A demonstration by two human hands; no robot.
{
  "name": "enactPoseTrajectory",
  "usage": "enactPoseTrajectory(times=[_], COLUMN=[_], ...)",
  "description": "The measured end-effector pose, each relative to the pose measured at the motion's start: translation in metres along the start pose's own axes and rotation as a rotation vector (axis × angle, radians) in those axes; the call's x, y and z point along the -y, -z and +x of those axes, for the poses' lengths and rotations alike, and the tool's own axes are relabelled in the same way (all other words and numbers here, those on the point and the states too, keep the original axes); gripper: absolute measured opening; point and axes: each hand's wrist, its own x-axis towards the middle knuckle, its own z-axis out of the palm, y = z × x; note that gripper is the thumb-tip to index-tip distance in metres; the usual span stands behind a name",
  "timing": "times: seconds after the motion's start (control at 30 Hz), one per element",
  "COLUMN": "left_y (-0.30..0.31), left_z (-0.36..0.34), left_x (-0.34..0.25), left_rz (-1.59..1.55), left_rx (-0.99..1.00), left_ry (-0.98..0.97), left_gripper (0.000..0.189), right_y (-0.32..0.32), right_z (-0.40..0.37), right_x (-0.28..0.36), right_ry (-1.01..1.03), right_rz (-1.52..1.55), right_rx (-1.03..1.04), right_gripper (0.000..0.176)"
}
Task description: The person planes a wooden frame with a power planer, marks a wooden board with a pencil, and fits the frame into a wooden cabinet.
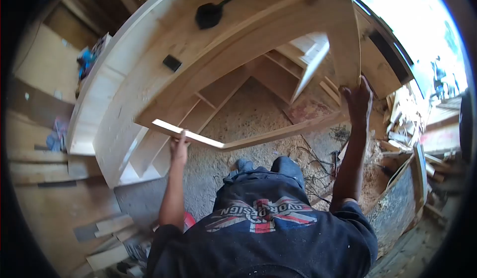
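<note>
A large pale wooden frame [278, 25], open in the middle, is held up in front of me. My left hand [179, 148] grips its lower left corner rail from below. My right hand [357, 102] holds the bottom of its right upright. Through the opening I see a wooden cabinet carcass [164, 74] with shelves and dividers, standing just behind the frame.
On the cabinet top lie a black pan-shaped tool [209, 14] and a small black block [172, 62]. Sawdust covers the floor [248, 114]. Offcuts lie stacked at the right [405, 124] and planks at the lower left [107, 228]. Cables lie on the floor near my legs [318, 173].
</note>
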Motion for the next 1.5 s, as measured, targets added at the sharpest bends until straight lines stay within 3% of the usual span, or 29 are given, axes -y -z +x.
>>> enactPoseTrajectory(times=[0.03,0.07,0.1,0.13,0.2,0.23,0.3,0.33,0.4,0.53,0.6,0.63,0.67,0.7,0.73,0.8,0.83,0.87,0.9,0.97,1.07,1.13,1.17,1.33,1.5], left_y=[0.0,0.001,0.002,0.002,0.012,0.01,-0.012,-0.017,-0.022,0.003,0.024,0.044,0.054,0.053,0.064,0.102,0.114,0.126,0.136,0.164,0.197,0.203,0.211,0.241,0.253], left_z=[0.001,-0.003,-0.009,-0.023,-0.032,-0.044,-0.071,-0.066,-0.057,-0.017,-0.006,0.0,0.011,0.01,0.011,0.02,0.028,0.042,0.053,0.082,0.119,0.133,0.149,0.192,0.222], left_x=[0.027,0.049,0.046,0.046,0.063,0.05,-0.017,-0.025,-0.031,-0.014,0.008,0.021,0.035,0.021,0.029,0.056,0.069,0.079,0.09,0.133,0.177,0.186,0.201,0.234,0.249], left_rz=[-0.019,-0.04,-0.205,-0.238,0.128,0.106,0.485,0.48,0.295,0.362,0.344,0.332,0.319,0.305,0.314,0.633,0.629,0.62,0.611,0.516,0.448,0.509,0.472,0.546,0.583], left_rx=[-0.084,-0.169,-0.225,-0.346,-0.704,-0.739,-0.754,-0.799,-0.696,-1.095,-1.165,-1.185,-1.207,-1.263,-1.266,-1.409,-1.428,-1.454,-1.455,-1.459,-1.454,-1.54,-1.542,-1.536,-1.501], left_ry=[0.043,0.092,0.286,0.314,0.058,0.076,-0.562,-0.539,-0.593,-0.429,-0.496,-0.57,-0.644,-0.587,-0.578,-0.356,-0.382,-0.42,-0.486,-0.597,-0.727,-0.379,-0.603,-0.541,-0.464], left_gripper=[0.054,0.055,0.06,0.074,0.09,0.09,0.096,0.096,0.093,0.077,0.071,0.069,0.066,0.062,0.062,0.061,0.061,0.061,0.059,0.057,0.056,0.057,0.059,0.057,0.071], right_y=[-0.019,-0.043,-0.068,-0.095,-0.152,-0.181,-0.24,-0.27,-0.318,-0.389,-0.408,-0.413,-0.419,-0.436,-0.446,-0.492,-0.518,-0.539,-0.568,-0.633,-0.691,-0.713,-0.727,-0.766,-0.789], right_z=[0.01,0.014,0.017,0.017,0.008,0.008,-0.002,-0.008,-0.021,-0.034,-0.025,-0.012,-0.003,0.007,0.014,-0.004,-0.019,-0.034,-0.056,-0.087,-0.11,-0.12,-0.121,-0.129,-0.133], right_x=[0.034,0.053,0.071,0.09,0.14,0.147,0.148,0.148,0.148,0.14,0.127,0.127,0.107,0.071,0.026,-0.047,-0.087,-0.106,-0.125,-0.17,-0.188,-0.194,-0.2,-0.238,-0.261], right_ry=[0.083,0.104,0.234,0.36,0.638,0.737,0.888,0.945,0.992,1.077,1.252,1.32,1.219,1.089,1.003,0.521,0.471,0.694,0.43,0.53,0.635,0.607,0.653,0.631,0.712], right_rz=[-0.33,-0.332,-0.288,-0.241,-0.283,-0.319,-0.297,-0.24,-0.225,-0.171,0.006,0.004,0.078,0.25,0.096,0.303,0.3,-0.024,0.111,0.085,0.087,0.154,0.151,0.099,0.081], right_rx=[0.02,0.05,0.091,0.14,0.261,0.332,0.463,0.52,0.647,0.806,0.694,0.634,0.459,0.274,0.13,0.403,0.643,0.75,0.896,0.734,0.494,0.469,0.427,0.462,0.392], right_gripper=[0.042,0.042,0.046,0.05,0.051,0.05,0.05,0.05,0.048,0.044,0.046,0.057,0.071,0.089,0.101,0.111,0.116,0.118,0.115,0.102,0.09,0.09,0.091,0.093,0.094])
